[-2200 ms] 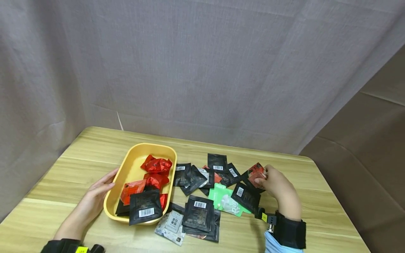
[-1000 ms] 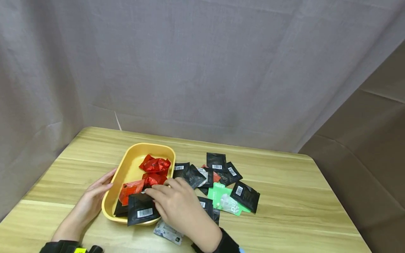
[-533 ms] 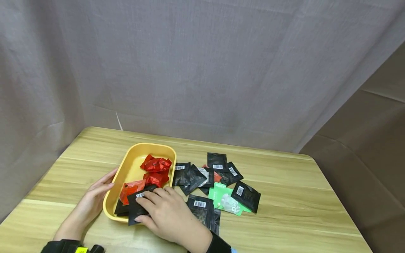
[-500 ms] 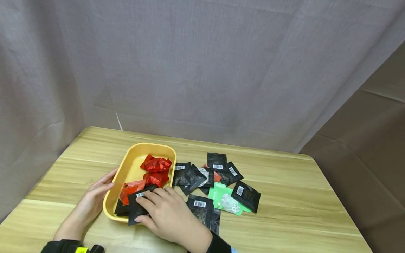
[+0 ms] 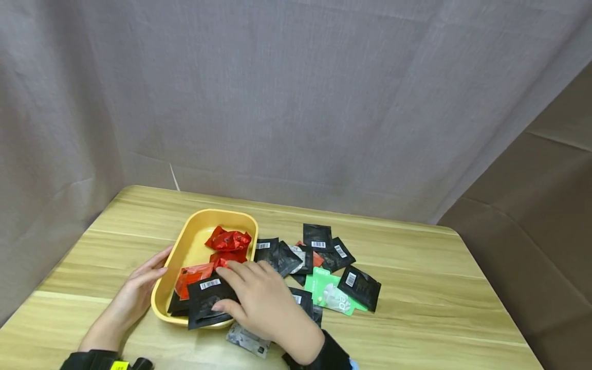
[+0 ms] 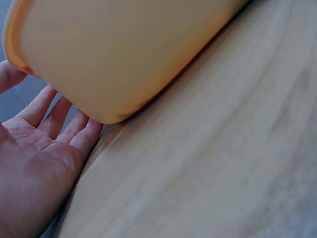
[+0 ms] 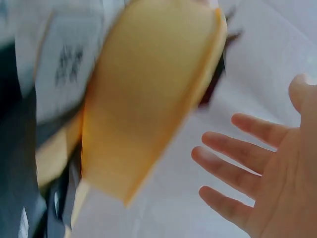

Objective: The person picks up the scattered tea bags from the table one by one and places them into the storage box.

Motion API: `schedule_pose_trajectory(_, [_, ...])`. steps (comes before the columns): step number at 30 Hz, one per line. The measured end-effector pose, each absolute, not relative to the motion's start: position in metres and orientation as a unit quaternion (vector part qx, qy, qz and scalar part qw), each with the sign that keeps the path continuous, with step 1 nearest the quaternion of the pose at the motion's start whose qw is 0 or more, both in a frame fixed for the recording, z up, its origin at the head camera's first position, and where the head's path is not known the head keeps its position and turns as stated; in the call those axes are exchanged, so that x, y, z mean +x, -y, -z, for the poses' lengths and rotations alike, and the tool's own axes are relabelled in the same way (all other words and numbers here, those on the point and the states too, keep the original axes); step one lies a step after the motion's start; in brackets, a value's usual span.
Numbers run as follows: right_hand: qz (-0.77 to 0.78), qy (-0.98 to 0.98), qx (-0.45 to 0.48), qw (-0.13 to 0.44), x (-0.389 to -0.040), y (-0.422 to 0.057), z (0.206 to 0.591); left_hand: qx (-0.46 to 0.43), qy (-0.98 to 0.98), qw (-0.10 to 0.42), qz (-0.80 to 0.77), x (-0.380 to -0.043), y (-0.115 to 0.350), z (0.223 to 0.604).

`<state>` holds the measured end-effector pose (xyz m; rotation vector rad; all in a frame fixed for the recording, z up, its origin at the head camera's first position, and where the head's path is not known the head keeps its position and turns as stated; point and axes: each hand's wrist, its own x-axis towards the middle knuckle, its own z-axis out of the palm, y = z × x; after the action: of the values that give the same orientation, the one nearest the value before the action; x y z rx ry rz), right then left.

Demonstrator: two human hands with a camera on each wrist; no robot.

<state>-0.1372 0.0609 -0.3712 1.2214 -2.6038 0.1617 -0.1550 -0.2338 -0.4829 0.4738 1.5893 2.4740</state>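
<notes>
A yellow plastic tray [image 5: 196, 240] stands on the left of the table, holding shiny red wrapped packets [image 5: 228, 240], an orange sachet [image 5: 190, 278] and black sachets [image 5: 204, 304]. The left hand [image 5: 131, 298] rests against the tray's left side. In the left wrist view its fingers [image 6: 57, 116] touch the outer wall. The right hand [image 5: 273, 306] is over the tray's near right corner, beside the top black sachet, and covers part of the contents. The right wrist view shows that hand's fingers [image 7: 233, 173] spread apart with nothing in them.
Right of the tray lie several black sachets [image 5: 317, 237] in a loose pile. A green packet [image 5: 319, 282] is partly under another black sachet [image 5: 359, 289]. A patterned grey-white sachet [image 5: 247, 339] lies near the tray's front. Grey cloth [image 5: 296, 103] hangs behind the table [image 5: 425, 288].
The right hand carried a red-and-black packet from the right side into the tray, pressed on the black sachet there, then lifted rightward with fingers straighter. The left hand stayed in place.
</notes>
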Motion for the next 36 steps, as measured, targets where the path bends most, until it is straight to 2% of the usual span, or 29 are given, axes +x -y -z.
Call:
schedule_pose_trajectory(8, [-0.118, 0.951, 0.273, 0.088, -0.163, -0.12, 0.351, 0.156, -0.534, 0.079, -0.827, -0.155, 0.235, 0.485])
schedule_pose_trajectory(20, [-0.177, 0.98, 0.068, -0.062, -0.194, -0.206, 0.345, 0.148, -0.542, 0.082, -0.823, -0.156, 0.235, 0.488])
schedule_pose_trajectory(28, [-0.202, 0.97, 0.004, -0.132, -0.208, -0.255, 0.362, 0.154, -0.536, 0.082, -0.826, -0.156, 0.235, 0.487])
schedule_pose_trajectory(36, [-0.228, 0.958, -0.028, -0.172, -0.215, -0.273, 0.383, 0.154, -0.538, 0.083, -0.824, -0.156, 0.236, 0.488])
